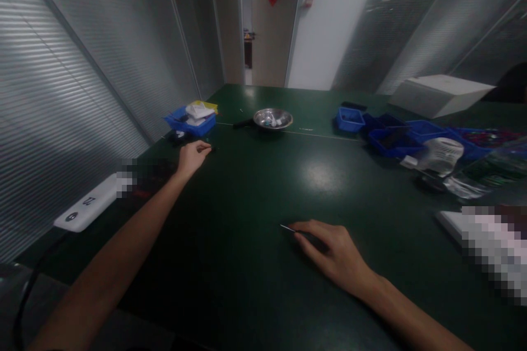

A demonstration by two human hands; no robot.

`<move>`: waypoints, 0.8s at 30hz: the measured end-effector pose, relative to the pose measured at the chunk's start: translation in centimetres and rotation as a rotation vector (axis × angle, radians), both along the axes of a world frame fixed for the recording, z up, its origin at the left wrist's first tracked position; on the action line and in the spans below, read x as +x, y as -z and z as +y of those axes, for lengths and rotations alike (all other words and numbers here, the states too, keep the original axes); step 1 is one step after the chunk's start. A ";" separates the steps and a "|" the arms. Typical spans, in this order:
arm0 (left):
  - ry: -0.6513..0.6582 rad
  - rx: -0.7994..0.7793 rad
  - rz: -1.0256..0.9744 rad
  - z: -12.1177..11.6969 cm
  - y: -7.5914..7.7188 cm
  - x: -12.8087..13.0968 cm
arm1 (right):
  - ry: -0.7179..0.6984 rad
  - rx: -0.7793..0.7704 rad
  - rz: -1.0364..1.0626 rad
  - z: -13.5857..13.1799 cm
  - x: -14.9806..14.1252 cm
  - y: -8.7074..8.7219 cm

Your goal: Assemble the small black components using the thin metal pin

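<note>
My left hand [191, 158] is stretched far forward over the left side of the green table [247, 186]. Its thumb and fingers are pinched together, with a small dark bit at their tips, too small to name. Just beyond it stands a blue tray [201, 128] with white packets [200, 112] and something yellow inside. My right hand [335, 252] rests low over the table at right of centre, closed around a thin tool with a slim metal tip [287, 227]. The tip points left, and the tool's rear part is hidden by the hand.
A round metal bowl [263, 112] with small pieces inside stands at the back middle. Several blue bins, including a small one [351, 120], line the right side near a white box [440, 93]. A white power strip [93, 203] lies at the left edge, its black cable hanging down.
</note>
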State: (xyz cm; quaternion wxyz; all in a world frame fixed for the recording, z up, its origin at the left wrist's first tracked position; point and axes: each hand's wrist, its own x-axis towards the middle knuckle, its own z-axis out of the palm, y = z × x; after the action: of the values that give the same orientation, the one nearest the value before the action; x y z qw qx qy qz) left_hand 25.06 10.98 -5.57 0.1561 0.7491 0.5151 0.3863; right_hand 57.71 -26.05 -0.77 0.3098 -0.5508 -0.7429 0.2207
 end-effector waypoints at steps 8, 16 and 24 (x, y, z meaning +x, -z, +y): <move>0.011 0.071 0.268 -1.4 -1.3 0.4 | 0.000 -0.005 -0.004 0.1 0.1 0.3; 0.049 0.234 0.729 -4.1 -2.5 1.5 | -0.007 0.014 -0.013 0.1 0.1 0.3; 0.114 -0.062 0.217 -3.4 -2.9 1.3 | 0.068 0.026 -0.013 -0.1 0.1 0.5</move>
State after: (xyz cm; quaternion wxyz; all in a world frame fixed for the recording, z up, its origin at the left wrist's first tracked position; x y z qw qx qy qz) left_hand 26.39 7.56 -2.66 0.1442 0.8093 0.4972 0.2773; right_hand 57.78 -26.11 -1.27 0.3194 -0.5732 -0.7285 0.1967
